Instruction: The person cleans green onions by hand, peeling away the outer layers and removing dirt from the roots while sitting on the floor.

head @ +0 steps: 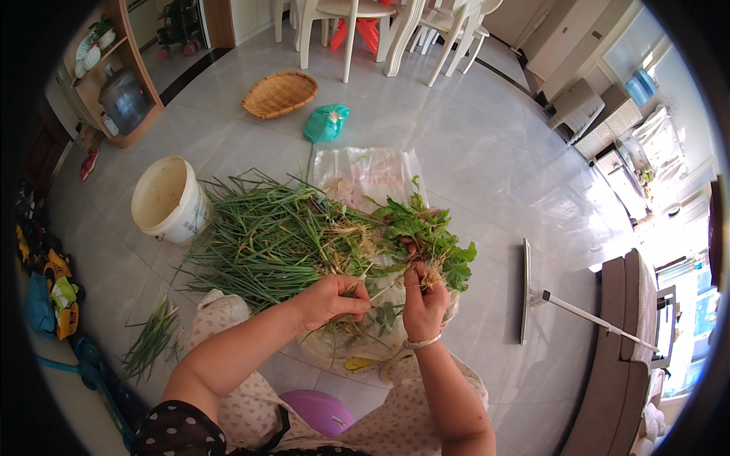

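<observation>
My left hand [337,302] pinches a thin, pale green onion stalk [381,294] between thumb and fingers. To its right, my right hand [425,305] is closed on a tuft of dry, straw-coloured onion roots [432,275]. A big heap of green onions [256,239] lies on the floor beyond my left hand, leaves pointing left and roots right. Leafy greens with reddish stems [439,228] lie just past my right hand. Below both hands, a pale plastic bag [325,345] carries loose trimmings. A smaller bunch of green onions [153,336] rests apart at the left.
A white bucket [194,211] stands left of the heap. Beyond lie a clear plastic bag [365,165], a tied green bag [326,122] and a woven bamboo basket [279,94]. At right is a flat floor mop [526,296]. A purple plastic item [319,410] sits between my legs.
</observation>
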The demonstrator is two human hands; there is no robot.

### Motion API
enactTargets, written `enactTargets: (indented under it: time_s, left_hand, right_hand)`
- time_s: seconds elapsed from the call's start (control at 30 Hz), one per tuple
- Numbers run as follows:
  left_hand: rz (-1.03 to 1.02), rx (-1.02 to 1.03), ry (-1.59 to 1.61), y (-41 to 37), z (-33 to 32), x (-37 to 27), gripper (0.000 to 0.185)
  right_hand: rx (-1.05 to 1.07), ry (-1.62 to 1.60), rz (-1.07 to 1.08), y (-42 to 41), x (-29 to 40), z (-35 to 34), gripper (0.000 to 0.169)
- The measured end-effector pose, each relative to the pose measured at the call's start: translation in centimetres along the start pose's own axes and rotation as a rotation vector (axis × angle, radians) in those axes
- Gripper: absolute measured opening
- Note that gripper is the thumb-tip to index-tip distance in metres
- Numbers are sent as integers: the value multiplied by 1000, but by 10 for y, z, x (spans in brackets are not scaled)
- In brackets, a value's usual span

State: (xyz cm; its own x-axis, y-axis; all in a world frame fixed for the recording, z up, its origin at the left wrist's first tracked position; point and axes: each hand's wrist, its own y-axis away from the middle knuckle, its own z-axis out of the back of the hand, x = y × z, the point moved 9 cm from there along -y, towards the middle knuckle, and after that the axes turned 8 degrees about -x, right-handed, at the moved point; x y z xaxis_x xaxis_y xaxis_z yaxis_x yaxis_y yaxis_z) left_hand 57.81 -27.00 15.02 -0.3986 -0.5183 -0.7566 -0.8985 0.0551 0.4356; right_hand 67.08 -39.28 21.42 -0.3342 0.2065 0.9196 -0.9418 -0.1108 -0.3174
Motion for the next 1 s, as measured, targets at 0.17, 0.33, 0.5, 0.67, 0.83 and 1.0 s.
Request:
enactTargets:
  time_s: [0.17, 0.33, 0.5, 0.67, 0.83, 1.0]
  left_hand:
    - [-17, 82, -56, 4, -5, -1, 6]
    - [-10, 42, -73, 7, -1, -3, 6]
    - [17, 9, -119, 5, 6, -2, 7]
    - [40, 14, -124, 5, 0, -2, 8]
    - [24, -1, -134, 3, 0, -2, 7]
    - [-2, 29, -112, 1, 0, -2, 5]
  right_hand:
    - [-92, -36, -117, -12, -14, 17, 14]
    - [219, 111, -271, -10, -11, 5, 19]
    - [414, -239, -452, 9, -15, -18, 17]
    - [555, -393, -645, 23, -22, -31, 14]
    - [524, -282, -524, 22, -16, -34, 12]
    - [382, -150, -360, 20, -24, -25, 10]
